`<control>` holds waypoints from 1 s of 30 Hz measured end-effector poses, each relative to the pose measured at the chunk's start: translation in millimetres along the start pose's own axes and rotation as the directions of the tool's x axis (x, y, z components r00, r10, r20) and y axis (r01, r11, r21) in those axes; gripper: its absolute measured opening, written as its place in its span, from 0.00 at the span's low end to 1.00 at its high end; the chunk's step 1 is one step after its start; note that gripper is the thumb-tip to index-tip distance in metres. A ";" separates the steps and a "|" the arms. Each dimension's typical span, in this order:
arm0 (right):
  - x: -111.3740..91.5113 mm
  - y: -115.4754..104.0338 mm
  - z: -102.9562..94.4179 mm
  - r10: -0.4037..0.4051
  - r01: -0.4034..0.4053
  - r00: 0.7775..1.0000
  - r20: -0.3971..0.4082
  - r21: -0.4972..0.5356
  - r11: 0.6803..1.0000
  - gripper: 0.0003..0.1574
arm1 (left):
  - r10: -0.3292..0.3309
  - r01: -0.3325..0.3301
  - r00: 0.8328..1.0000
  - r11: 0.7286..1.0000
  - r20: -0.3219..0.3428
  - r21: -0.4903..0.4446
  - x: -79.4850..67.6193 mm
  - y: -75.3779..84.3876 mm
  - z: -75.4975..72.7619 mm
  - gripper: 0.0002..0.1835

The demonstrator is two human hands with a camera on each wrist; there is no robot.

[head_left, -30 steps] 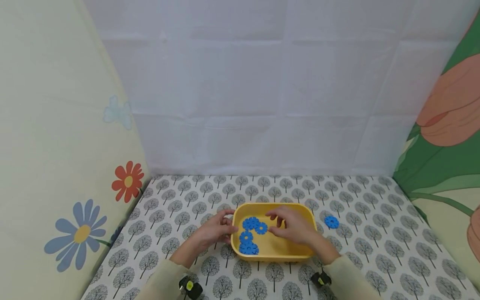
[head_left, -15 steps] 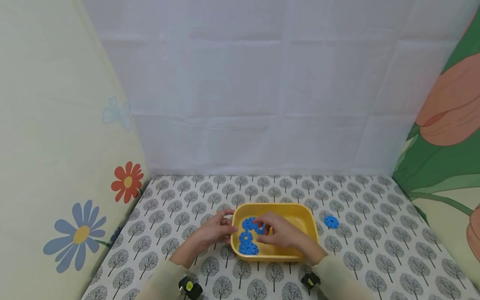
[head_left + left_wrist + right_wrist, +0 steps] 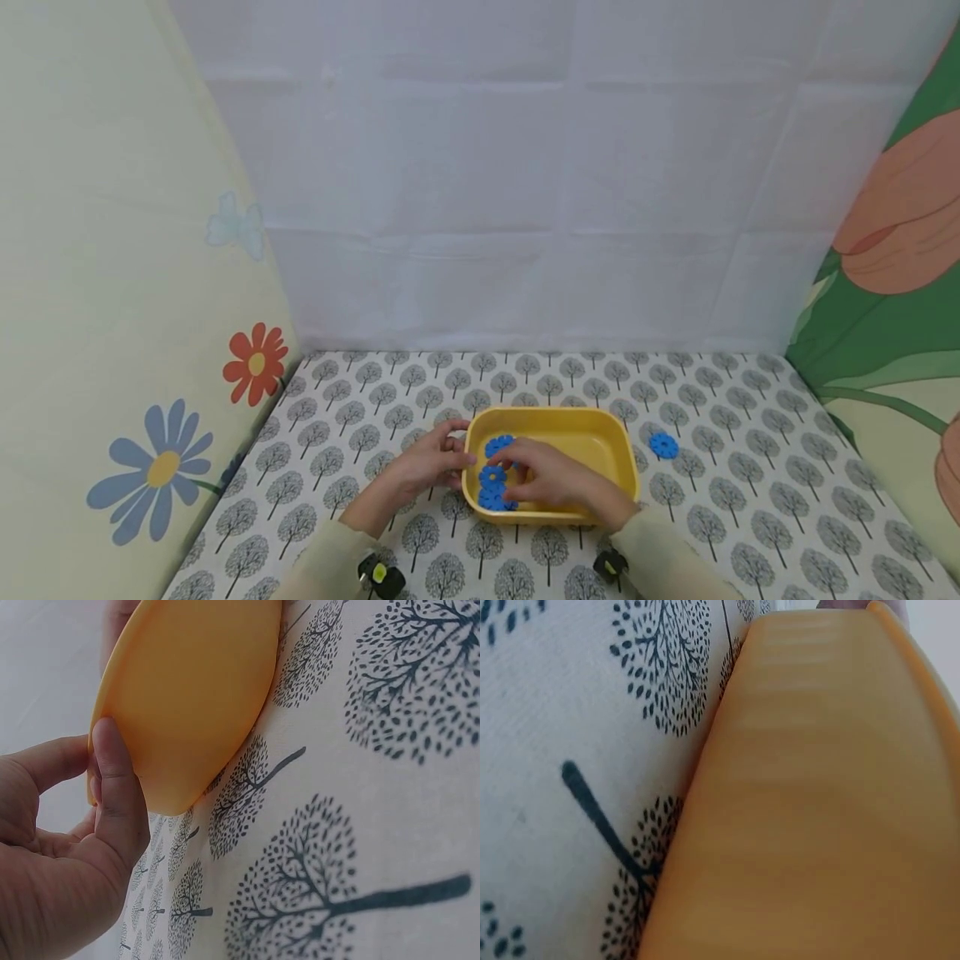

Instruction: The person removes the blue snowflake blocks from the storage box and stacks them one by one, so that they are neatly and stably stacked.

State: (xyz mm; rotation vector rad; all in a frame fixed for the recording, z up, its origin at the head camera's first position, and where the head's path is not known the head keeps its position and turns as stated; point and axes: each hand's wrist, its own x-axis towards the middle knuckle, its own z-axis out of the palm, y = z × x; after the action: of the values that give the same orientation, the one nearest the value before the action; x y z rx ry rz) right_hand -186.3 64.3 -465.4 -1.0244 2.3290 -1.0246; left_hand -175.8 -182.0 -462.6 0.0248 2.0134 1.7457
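A yellow plastic tray (image 3: 570, 421) with blue flower-shaped discs inside sits on the patterned cloth. At its left end my left hand (image 3: 431, 460) pinches the rim between thumb and fingers; the left wrist view shows this hand (image 3: 82, 840) gripping the tray wall (image 3: 187, 690). My right hand (image 3: 551, 475) reaches down into the tray's left half, thumb and fingers apart over the discs (image 3: 492, 477). Another blue disc (image 3: 499, 445) shows just beyond the right fingers. The hand hides part of the pile. The right wrist view holds mostly the tray's outer side (image 3: 802, 802).
One loose blue disc (image 3: 663, 445) lies on the cloth to the right of the tray. The tree-print cloth (image 3: 750, 500) covers the table. A white curtain (image 3: 480, 208) hangs behind, with flower-printed panels at left (image 3: 112, 292) and right (image 3: 900, 333).
My right hand has moved left and a little nearer inside the tray, over the blue discs, covering one seen before. My left hand and the loose disc have stayed put.
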 end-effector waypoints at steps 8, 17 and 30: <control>4.0 0.5 5.9 0.003 0.000 0.999 0.036 -0.071 0.997 0.27 | 0.007 -0.007 1.000 1.000 0.008 -0.006 0.2 -0.5 0.1 0.36; 6.2 3.0 9.8 0.015 -0.009 0.998 0.056 -0.109 0.994 0.22 | 0.008 -0.008 1.000 1.000 0.009 -0.008 -0.6 0.3 0.6 0.36; 7.1 -0.4 11.1 0.042 -0.031 0.997 0.065 -0.164 0.986 0.26 | 0.019 -0.019 1.000 1.000 0.014 -0.013 -1.3 -1.0 -0.1 0.36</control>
State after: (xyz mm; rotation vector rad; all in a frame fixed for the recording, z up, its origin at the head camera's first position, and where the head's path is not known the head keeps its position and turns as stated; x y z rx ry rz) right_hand -184.2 53.6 -472.7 -1.0552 2.3971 -0.7827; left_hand -174.4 -182.7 -463.1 0.0525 1.9975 1.7655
